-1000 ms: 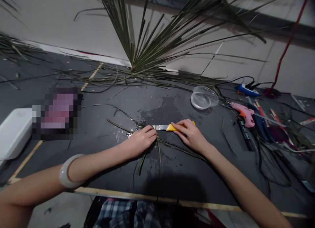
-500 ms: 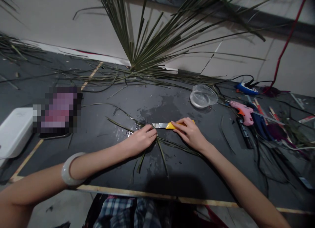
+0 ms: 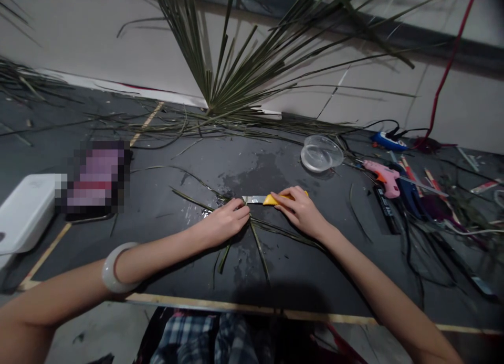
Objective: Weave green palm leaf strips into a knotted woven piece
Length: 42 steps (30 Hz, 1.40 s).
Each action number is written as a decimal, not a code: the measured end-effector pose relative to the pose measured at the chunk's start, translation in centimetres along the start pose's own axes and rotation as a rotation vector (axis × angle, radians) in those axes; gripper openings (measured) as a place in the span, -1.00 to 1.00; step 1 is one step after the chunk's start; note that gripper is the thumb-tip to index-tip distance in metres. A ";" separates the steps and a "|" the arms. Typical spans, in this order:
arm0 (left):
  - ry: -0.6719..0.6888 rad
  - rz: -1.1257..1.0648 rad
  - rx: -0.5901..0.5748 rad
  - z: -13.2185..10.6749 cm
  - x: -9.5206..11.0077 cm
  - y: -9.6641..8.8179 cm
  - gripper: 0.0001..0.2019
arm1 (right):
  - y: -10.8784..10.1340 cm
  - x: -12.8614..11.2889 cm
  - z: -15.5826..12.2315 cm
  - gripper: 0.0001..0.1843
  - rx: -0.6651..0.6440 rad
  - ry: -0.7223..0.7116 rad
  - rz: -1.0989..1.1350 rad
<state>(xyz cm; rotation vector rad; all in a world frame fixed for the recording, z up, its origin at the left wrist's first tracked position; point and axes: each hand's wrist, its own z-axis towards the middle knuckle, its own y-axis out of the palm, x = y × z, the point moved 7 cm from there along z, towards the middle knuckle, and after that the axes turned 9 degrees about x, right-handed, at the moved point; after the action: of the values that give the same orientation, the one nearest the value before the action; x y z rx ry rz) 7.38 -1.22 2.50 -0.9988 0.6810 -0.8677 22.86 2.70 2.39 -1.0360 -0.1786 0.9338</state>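
A yellow utility knife (image 3: 271,199) lies in the closed fingers of my right hand (image 3: 300,209), its silver blade pointing left. The blade's tip reaches the fingertips of my left hand (image 3: 230,218). Those fingers are closed on several green palm leaf strips (image 3: 260,248) low over the wet tabletop. Strips stick out from under the left hand to the upper left, toward the front and off to the right, passing below my right hand. The exact crossing point of the strips is hidden by my left fingers.
A clear plastic bowl (image 3: 321,155) stands beyond my right hand. To the right are a pink glue gun (image 3: 384,176), a blue device (image 3: 389,141) and tangled cables. A phone (image 3: 96,178) and a white box (image 3: 27,212) sit left. A palm frond (image 3: 212,104) leans on the wall.
Both hands keep nearly the same place, with the knife blade still at the left fingertips. The view has shifted slightly; no object has visibly been taken or let go.
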 end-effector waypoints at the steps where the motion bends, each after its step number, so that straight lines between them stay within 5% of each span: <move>1: 0.007 0.006 -0.004 0.0 0.1 0.0 -0.80 | 0.1 0.0 0.1 -0.64 -0.008 -0.007 -0.006; 15: -0.008 0.023 0.038 0.2 0.1 -0.3 -0.77 | 0.5 0.0 0.2 -0.63 -0.041 0.010 -0.051; 23: -0.004 0.004 0.015 -0.2 0.2 -0.1 -0.79 | -2.1 4.0 -0.7 -0.63 0.111 0.120 -0.109; 29: -0.038 0.020 0.181 -0.1 -0.6 -1.1 -0.79 | -1.1 3.9 -0.3 -0.61 0.010 0.134 -0.186; 36: -0.498 -0.298 0.308 0.3 -6.6 -3.0 -0.74 | -1.0 3.9 -0.2 -0.57 -0.056 0.171 -0.260; 42: -0.758 -0.297 -0.039 2.9 -13.0 -1.8 -0.77 | -0.9 4.2 -0.1 -0.59 -0.067 0.181 -0.204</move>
<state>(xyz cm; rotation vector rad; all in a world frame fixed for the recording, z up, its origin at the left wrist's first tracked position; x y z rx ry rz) 2.76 10.78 6.59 -1.3716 -0.0987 -0.6522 25.99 5.53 1.86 -1.1356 -0.1616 0.6498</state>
